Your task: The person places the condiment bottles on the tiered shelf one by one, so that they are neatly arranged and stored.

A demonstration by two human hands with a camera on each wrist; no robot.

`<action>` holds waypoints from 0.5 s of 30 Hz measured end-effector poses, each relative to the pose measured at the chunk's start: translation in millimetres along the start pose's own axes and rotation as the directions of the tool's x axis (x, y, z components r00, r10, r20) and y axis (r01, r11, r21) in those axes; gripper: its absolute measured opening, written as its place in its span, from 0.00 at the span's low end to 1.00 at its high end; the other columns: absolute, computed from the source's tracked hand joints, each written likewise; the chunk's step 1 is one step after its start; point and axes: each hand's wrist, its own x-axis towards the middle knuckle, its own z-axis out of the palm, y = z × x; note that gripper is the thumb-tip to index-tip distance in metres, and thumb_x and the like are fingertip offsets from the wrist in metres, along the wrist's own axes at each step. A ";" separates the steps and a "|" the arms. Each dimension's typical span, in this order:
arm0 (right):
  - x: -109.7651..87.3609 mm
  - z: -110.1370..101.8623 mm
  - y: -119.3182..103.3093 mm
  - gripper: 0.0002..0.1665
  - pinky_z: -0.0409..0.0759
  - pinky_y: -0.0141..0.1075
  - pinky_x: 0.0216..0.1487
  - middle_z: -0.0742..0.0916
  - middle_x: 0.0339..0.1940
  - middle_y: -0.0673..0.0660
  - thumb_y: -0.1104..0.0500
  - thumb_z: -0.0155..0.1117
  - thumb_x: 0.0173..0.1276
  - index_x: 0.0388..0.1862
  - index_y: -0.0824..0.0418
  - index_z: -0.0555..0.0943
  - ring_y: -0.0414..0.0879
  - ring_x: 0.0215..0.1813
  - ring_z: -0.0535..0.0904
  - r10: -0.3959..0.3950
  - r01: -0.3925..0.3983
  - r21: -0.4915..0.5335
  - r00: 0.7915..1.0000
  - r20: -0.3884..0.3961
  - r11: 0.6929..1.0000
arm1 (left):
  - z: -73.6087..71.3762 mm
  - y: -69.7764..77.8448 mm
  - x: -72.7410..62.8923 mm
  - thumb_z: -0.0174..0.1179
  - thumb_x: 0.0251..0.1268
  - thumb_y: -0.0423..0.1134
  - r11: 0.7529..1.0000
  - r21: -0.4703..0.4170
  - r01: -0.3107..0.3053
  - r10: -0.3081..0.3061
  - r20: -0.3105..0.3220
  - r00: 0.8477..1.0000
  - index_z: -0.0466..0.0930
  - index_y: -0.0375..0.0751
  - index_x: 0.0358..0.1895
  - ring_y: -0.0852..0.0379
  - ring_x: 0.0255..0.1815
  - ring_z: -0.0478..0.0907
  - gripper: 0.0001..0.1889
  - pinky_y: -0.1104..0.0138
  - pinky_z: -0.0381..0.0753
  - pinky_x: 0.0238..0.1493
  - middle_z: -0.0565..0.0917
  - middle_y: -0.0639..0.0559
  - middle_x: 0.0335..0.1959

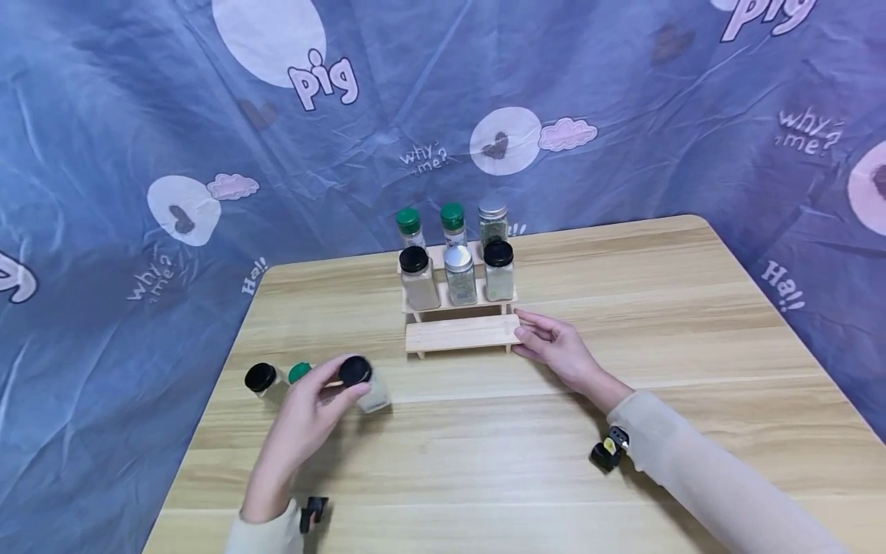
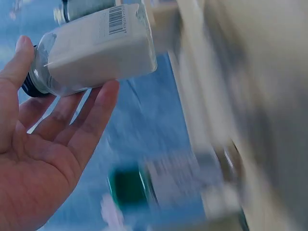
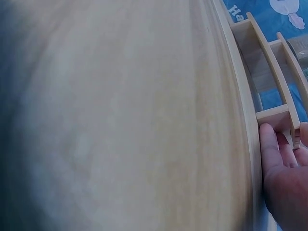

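My left hand (image 1: 308, 419) grips a spice jar (image 1: 374, 395) with a black lid, holding it near the lid. Pale powder and a barcode label show through the glass jar (image 2: 103, 48) in the left wrist view. At the right end of a tiered wooden spice rack (image 1: 460, 333), my right hand (image 1: 559, 355) pinches the lowest shelf. The right wrist view shows the fingers under the rack (image 3: 274, 113) and part of the thumb at its edge. That lowest shelf carries no jars.
On the middle shelf stand two black-lidded jars (image 1: 421, 285) and a silver-lidded one (image 1: 461, 281). Two green-lidded jars (image 1: 453, 218) and a silver-lidded jar (image 1: 493, 223) fill the top shelf. Left of my left hand are a black-lidded jar (image 1: 261, 378) and a green-lidded jar (image 1: 300, 372).
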 end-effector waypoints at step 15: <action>-4.0 4.5 -1.5 0.33 0.88 0.38 0.63 0.76 0.71 0.78 0.67 0.60 0.79 0.80 0.67 0.65 0.44 0.58 0.87 0.012 -0.012 0.020 1.000 -0.018 1.000 | 89.6 61.9 97.5 0.69 0.71 0.50 0.982 -0.084 -0.166 0.177 0.133 0.975 0.84 0.53 0.63 0.58 0.51 0.86 0.20 0.68 0.92 0.52 0.88 0.52 0.52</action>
